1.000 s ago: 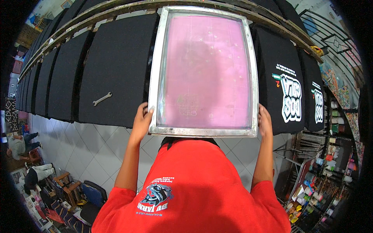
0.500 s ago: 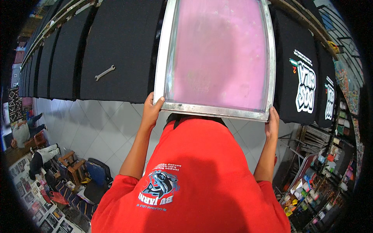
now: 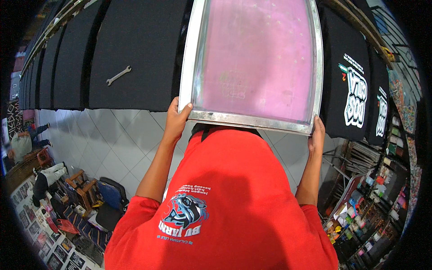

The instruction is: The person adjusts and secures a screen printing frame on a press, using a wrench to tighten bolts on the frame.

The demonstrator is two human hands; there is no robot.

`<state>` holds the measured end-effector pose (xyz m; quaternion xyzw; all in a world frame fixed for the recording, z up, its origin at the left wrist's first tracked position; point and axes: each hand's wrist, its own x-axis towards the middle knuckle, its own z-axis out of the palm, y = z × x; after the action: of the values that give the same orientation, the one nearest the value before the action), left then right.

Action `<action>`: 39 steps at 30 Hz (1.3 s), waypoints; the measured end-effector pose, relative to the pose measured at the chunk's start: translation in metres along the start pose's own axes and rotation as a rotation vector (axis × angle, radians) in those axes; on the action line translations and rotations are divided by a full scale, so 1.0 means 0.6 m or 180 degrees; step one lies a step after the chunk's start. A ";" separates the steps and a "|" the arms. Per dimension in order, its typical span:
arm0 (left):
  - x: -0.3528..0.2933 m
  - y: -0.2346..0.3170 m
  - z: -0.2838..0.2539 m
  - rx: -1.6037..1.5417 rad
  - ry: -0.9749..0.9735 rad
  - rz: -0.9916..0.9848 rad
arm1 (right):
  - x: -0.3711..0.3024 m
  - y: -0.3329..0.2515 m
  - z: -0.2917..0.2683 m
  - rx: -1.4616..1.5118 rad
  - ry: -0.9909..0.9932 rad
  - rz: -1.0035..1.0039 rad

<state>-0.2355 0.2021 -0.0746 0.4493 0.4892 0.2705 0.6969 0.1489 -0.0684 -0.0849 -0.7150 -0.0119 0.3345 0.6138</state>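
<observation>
A screen printing frame [image 3: 252, 121] with a silver metal border and pink mesh [image 3: 256, 58] spans the top middle, its far end cut off by the picture's upper edge. At its near left corner, my left hand [image 3: 177, 118] is closed round the metal, thumb on top. My right hand [image 3: 317, 132] grips the near right corner, its fingers partly hidden by the frame's side. Faint design marks show in the mesh. Left of the frame, an open-ended wrench [image 3: 119, 75] lies on black cloth [image 3: 135, 40]. To the right are black shirts with a white print [image 3: 356, 101].
A row of black cloth-covered boards [image 3: 74, 58] runs off to the left. Below is a tiled floor [image 3: 108, 148]. Chairs [image 3: 110, 195] and a person in a light top [image 3: 21, 146] are at the far left. Crowded shelves of containers [image 3: 360, 216] stand at the lower right.
The near edge of the frame, both hands and the wrench appear slightly higher in the picture. My grip on both corners is the same.
</observation>
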 end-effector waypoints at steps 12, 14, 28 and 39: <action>0.003 -0.010 -0.003 -0.0080 0.0000 0.0088 | -0.005 -0.006 0.011 0.0130 0.0004 0.0002; 0.006 -0.017 -0.008 -0.0022 -0.0023 0.0070 | -0.008 -0.009 0.015 0.0100 0.0031 0.0005; 0.008 -0.021 -0.011 0.0085 -0.0018 0.0039 | -0.005 -0.003 0.013 0.0149 0.0076 0.0008; 0.005 -0.015 -0.010 0.0172 0.0020 -0.0011 | 0.002 0.005 0.005 0.0163 0.0070 0.0024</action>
<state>-0.2406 0.2030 -0.0846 0.4662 0.4993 0.2573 0.6834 0.1471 -0.0660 -0.0883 -0.7027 0.0062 0.3291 0.6308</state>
